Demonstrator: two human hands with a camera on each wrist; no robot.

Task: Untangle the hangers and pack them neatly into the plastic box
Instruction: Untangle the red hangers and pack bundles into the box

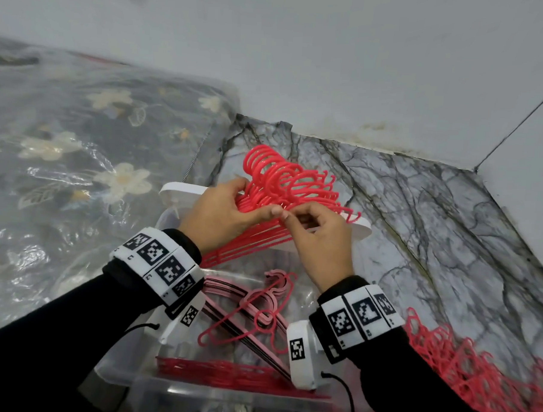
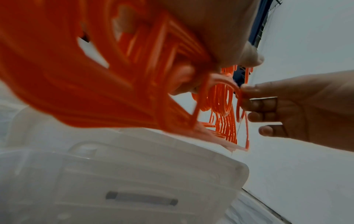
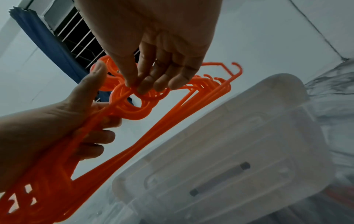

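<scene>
Marble floor [image 1: 419, 212] | left hand [image 1: 220, 216] clasps red hangers [image 1: 283, 181], hooks far | right hand [image 1: 318, 236] pinches nearest hook | plastic box [image 1: 150, 378] directly below

Thin red plastic hangers [image 1: 283, 187], smooth and slightly glossy, moulded in round-section loops. Pale pink plastic hangers [image 1: 259, 302], duller in sheen. Clear plastic storage box [image 1: 150, 384], translucent, faintly cloudy, with a matt white plastic lid [image 1: 184, 189]. Grey veined marble-look floor [image 1: 419, 212], smooth, low gloss. Floral cloth bedding under clear plastic sheeting [image 1: 79, 166], crinkled and shiny. Red open-mesh plastic netting [image 1: 474, 376], rough. Black cloth sleeves [image 1: 56, 336], matt.
</scene>
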